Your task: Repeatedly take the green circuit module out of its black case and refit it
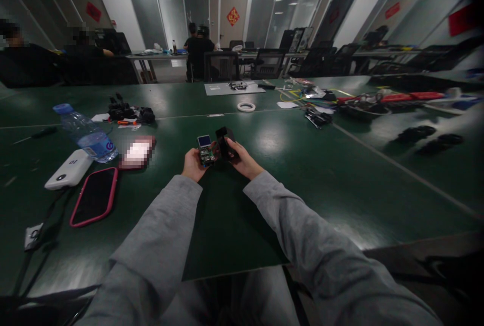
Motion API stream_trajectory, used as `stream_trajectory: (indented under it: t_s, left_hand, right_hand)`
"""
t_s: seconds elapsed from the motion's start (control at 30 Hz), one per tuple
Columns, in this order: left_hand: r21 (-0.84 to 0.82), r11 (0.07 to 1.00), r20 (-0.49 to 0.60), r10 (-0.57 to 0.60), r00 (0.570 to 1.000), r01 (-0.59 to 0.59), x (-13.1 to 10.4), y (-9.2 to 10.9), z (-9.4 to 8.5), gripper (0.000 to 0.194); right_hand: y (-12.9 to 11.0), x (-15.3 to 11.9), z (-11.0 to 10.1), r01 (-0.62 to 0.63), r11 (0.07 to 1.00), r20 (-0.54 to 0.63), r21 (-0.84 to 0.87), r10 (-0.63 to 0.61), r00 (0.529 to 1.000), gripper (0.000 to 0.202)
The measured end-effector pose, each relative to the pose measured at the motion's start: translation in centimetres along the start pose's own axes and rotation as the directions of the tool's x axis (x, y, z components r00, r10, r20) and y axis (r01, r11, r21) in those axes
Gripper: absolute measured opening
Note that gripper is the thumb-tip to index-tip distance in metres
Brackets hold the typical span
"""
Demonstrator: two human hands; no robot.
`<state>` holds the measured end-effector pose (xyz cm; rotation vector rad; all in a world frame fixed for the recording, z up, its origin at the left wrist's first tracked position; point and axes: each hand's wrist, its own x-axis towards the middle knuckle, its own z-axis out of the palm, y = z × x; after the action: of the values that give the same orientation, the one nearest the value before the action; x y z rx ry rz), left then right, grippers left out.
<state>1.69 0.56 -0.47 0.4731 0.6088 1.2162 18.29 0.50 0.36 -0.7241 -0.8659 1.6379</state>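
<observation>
Over the green table, my left hand (193, 165) is closed around the edge of a small green circuit board (207, 156) with a little screen (204, 141) at its top. Metal ports show on the side of the board facing me. Close beside it, my right hand (242, 158) grips a black box-shaped case (224, 139), its thumb lying along the near side. The board and the case are nearly side by side; I cannot tell whether they touch. Most fingers of both hands are hidden behind these parts.
To the left are a tilted water bottle (88, 137), a white power bank (70, 169) and a red-framed phone (95, 197). A roll of tape (246, 107) lies ahead. Black parts (130, 113) sit back left; cables and tools (363, 104) crowd the back right. People sit farther off.
</observation>
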Motion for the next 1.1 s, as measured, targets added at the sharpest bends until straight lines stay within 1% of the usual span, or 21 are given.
stream_trajectory:
  t_s: [0.13,0.27,0.4,0.57,0.83,1.1]
  left_hand:
    - [-0.006,1.000,0.002,0.007,1.000,-0.007,0.18,-0.07,-0.18,0.047]
    - [-0.034,0.999,0.016,0.001,1.000,0.000,0.08,0.00,0.01,0.049]
    - [-0.053,0.999,-0.011,-0.003,1.000,0.002,0.03,0.08,0.13,0.048]
    - [-0.043,0.999,-0.050,-0.007,0.999,0.005,0.18,0.06,-0.05,0.045]
    - [-0.020,1.000,-0.058,-0.012,0.998,0.011,0.33,0.06,-0.17,0.040]
    - [0.012,1.000,-0.064,-0.005,0.998,0.005,0.28,0.02,-0.18,0.039]
  right_hand:
    - [0.07,0.16,-0.15,-0.010,1.000,0.002,0.009,0.010,1.000,0.036]
    - [0.39,0.68,-0.68,-0.025,0.999,-0.012,0.030,0.026,1.000,0.032]
    - [0.56,0.93,-0.91,-0.046,0.998,-0.007,0.051,0.047,0.999,0.031]
    - [0.49,0.71,-0.66,-0.047,0.998,0.012,0.040,0.047,0.999,0.029]
    - [0.45,0.59,-0.61,-0.054,0.998,-0.024,0.030,0.054,0.998,0.031]
    - [0.65,0.68,-0.69,-0.042,0.999,-0.025,-0.001,0.042,0.999,0.031]
